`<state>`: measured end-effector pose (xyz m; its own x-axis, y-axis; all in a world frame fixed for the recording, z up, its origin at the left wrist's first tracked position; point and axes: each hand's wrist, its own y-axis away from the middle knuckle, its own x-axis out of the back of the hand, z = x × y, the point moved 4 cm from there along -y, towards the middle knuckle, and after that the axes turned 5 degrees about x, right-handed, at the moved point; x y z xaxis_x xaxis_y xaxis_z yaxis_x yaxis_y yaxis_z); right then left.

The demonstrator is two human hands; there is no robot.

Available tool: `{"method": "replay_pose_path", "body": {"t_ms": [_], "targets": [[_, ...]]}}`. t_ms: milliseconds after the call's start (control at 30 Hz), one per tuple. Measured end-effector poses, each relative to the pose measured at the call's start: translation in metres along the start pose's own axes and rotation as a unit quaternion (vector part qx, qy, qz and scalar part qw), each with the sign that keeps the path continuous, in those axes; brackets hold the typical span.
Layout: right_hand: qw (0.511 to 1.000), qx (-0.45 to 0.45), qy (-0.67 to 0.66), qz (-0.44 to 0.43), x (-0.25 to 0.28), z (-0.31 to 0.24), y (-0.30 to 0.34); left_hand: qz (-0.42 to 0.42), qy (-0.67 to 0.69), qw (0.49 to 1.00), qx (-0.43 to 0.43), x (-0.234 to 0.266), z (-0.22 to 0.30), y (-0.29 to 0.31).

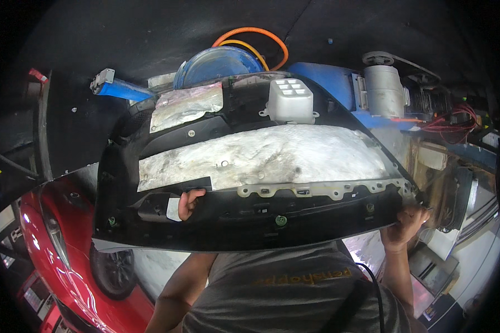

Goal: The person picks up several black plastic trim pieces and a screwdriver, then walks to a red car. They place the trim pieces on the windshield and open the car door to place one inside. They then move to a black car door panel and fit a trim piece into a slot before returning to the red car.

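Observation:
A large black car door trim panel point(239, 213) hangs in front of me, its inner side facing up toward me. A long silvery-white sheet of padding point(272, 158) covers its middle, and a smaller silver sheet point(189, 105) lies toward its far left. A pale plastic box-shaped piece point(291, 102) sits at its far side. My left hand point(190, 203) reaches from underneath; its fingers curl through an opening in the panel, the rest hidden. Closed around the near right corner is my right hand point(406, 225), its fingers over the edge.
At the left stands a red car point(66, 244). Beyond the panel are a round blue lid-like object point(219, 66), an orange hose point(261, 32) and a blue bar point(122, 90). A motor point(383, 91) on a blue tank and red cables point(455, 119) occupy the far right.

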<state>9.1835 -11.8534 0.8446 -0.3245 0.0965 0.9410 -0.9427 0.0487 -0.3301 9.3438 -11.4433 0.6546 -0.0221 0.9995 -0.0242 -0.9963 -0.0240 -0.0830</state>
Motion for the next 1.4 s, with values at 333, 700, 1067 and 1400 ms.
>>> {"method": "replay_pose_path", "body": {"t_ms": [333,700,1067,1400], "targets": [[1.0,0.01,-0.009,0.003,0.004,-0.016,0.009,0.016,-0.038,0.999,-0.031,0.011,-0.005,0.009],[1.0,0.018,-0.003,-0.019,0.012,-0.017,0.021,0.019,-0.066,0.996,-0.056,0.015,-0.005,0.01],[0.999,0.026,-0.017,0.039,0.023,-0.031,0.02,0.008,-0.135,0.988,-0.08,0.0,0.029,-0.002],[0.971,-0.032,0.026,0.236,0.053,-0.011,-0.17,0.048,-0.151,0.983,-0.096,-0.094,0.111,-0.224]]}}
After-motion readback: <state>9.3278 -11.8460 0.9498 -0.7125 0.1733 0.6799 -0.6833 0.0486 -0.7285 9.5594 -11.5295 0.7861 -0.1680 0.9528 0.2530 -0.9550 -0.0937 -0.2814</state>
